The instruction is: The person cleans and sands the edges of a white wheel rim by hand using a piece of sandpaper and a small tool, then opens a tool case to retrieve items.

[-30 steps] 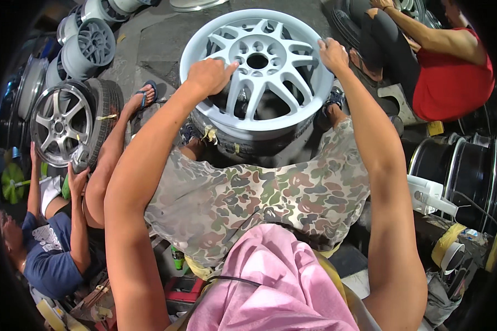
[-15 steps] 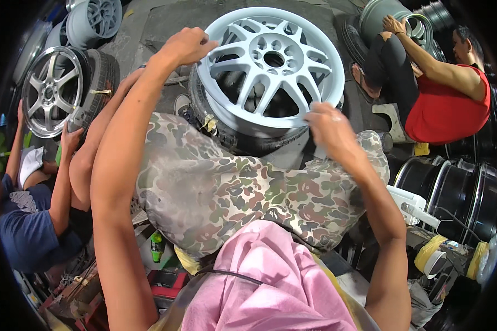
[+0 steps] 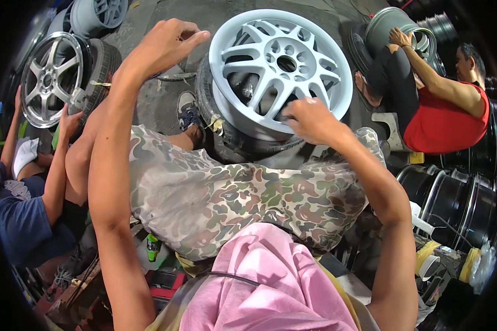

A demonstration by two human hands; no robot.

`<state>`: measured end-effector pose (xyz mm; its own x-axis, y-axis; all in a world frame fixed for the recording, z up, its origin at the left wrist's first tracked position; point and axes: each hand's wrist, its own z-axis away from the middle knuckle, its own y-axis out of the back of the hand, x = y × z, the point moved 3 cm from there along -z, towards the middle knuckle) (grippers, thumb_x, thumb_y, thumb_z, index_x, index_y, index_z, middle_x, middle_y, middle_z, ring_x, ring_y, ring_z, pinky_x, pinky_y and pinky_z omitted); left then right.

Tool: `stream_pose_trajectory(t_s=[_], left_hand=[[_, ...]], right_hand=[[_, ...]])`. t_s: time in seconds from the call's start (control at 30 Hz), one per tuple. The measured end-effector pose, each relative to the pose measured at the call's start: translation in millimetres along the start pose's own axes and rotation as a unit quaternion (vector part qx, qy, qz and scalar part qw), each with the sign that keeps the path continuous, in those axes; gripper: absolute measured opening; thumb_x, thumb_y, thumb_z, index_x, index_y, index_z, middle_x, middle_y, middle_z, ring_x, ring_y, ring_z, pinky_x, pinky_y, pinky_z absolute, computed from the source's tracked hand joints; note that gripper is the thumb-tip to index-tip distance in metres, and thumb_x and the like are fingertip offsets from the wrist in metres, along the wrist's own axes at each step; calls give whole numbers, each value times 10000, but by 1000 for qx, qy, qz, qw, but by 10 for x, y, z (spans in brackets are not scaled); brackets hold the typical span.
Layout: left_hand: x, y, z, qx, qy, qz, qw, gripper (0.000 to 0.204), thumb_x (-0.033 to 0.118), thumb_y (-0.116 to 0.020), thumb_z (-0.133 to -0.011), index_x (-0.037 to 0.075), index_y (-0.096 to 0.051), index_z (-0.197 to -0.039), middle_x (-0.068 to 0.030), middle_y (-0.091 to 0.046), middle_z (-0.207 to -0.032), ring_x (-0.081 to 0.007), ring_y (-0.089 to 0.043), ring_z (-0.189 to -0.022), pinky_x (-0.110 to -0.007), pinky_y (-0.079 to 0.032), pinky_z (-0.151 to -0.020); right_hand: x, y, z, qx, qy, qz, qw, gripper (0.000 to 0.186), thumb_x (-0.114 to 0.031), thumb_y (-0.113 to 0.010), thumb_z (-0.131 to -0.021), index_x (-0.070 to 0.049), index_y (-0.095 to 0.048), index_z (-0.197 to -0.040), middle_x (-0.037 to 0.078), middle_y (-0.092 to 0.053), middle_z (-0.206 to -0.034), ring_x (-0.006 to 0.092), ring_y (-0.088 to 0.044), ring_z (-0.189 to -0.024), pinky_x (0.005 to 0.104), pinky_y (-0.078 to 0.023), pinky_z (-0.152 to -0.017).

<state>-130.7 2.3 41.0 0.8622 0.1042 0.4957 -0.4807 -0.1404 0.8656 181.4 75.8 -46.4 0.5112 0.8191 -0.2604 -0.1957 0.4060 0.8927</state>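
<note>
A pale blue-grey wheel rim [image 3: 309,77] with split spokes lies face up on a black tyre [image 3: 243,146] in front of my knees. My left hand [image 3: 163,47] is in the air just left of the rim, apart from it. Its fingers are loosely bent, the thumb stands away from them, and nothing shows in it. My right hand [image 3: 319,122] is over the rim's near right edge, slightly blurred. Its fingers curl down toward the spokes, and anything under them is hidden. I cannot tell whether they touch the metal.
At left a person in dark blue [image 3: 27,220] holds a silver six-spoke rim [image 3: 49,83] beside a tyre. Another person in a red top [image 3: 444,121] sits at right with a grey rim [image 3: 392,25]. Black rims [image 3: 453,204] stand at lower right. A green bottle [image 3: 153,247] is beside me.
My left hand has left the rim's left edge and moved left. My right hand has shifted left over the near spokes. The view has shifted slightly; the rim appears further right.
</note>
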Motion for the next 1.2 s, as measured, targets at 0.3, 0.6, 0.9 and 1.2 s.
stream_pose_trajectory(t_s=[0.3,0.6,0.9,1.2], left_hand=[[-121,-98,27,28,-78,13,996,441,378,-645,-1027,-51,-726,-1089,-81,-506,-617,-141,-454,-596,-363,-409,-588],[-255,3,208,13,-44,22,999,428,360,-649,-1026,-59,-705,-1094,-122,-596,-739,-162,-502,-683,-362,-456,-666],[-219,73,262,-10,-25,-2,1000,425,345,-644,-1033,-67,-709,-1117,-147,-690,-836,-170,-567,-741,-350,-493,-714],[-301,64,325,-4,-20,-7,1000,424,344,-651,-1033,-59,-727,-1141,-164,-744,-919,-190,-623,-771,-349,-516,-743]], right_hand=[[-460,77,-1513,290,-140,-172,931,209,-158,-695,-782,-21,-776,-918,297,-730,-952,469,-711,-973,520,-554,-907],[-458,225,-1054,34,-85,-132,987,211,-147,-704,-777,-36,-801,-928,262,-748,-1023,421,-722,-1032,461,-569,-954],[-173,625,-2458,217,-186,-102,953,236,-234,-828,-689,-56,-810,-842,173,-771,-847,324,-763,-821,402,-599,-838],[-244,343,-2359,197,-84,-109,971,156,-213,-770,-723,-70,-791,-782,176,-731,-731,321,-728,-684,438,-589,-729]])
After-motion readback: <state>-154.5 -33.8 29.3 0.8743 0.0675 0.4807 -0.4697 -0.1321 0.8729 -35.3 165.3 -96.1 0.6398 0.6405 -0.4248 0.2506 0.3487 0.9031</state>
